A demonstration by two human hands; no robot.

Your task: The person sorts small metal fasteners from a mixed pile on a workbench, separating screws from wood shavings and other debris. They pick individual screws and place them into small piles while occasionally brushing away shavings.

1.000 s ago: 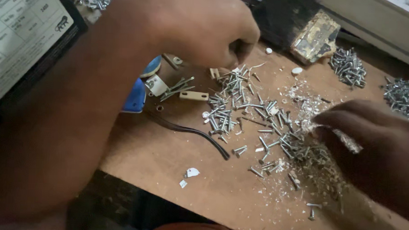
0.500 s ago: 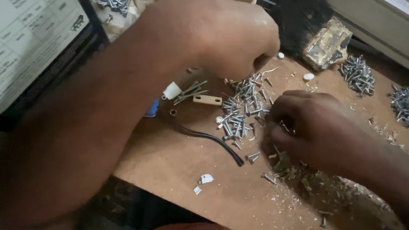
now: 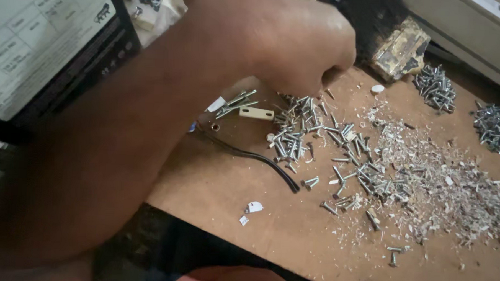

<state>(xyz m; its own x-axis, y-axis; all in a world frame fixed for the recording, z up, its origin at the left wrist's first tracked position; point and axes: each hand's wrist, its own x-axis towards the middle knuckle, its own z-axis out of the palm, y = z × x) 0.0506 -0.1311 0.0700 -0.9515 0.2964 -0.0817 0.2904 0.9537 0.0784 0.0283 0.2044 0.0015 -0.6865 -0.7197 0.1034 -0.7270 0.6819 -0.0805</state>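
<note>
My left hand (image 3: 275, 41) reaches across from the left, with its forearm filling the left of the view. Its fingers are curled shut, fingertips down, just above the far end of a loose pile of small silver screws (image 3: 305, 131). Whatever sits inside the fingers is hidden. The screws spread rightwards into a patch of pale shavings and debris (image 3: 442, 186). A short beige plastic piece (image 3: 256, 113) and a few longer screws (image 3: 237, 101) lie just under the wrist. My right hand is out of view.
The brown board (image 3: 231, 212) carries a black cable (image 3: 249, 156) and white scraps (image 3: 253, 207) near its front edge. Two more screw heaps (image 3: 435, 86) (image 3: 494, 127) lie back right, beside a worn yellowish block (image 3: 400, 49) and a white cap (image 3: 377, 89). A printed sheet (image 3: 37, 44) lies left.
My right hand, which was spread over the screws and shavings, has pulled away out of view. My left hand has stayed curled at the far end of the pile.
</note>
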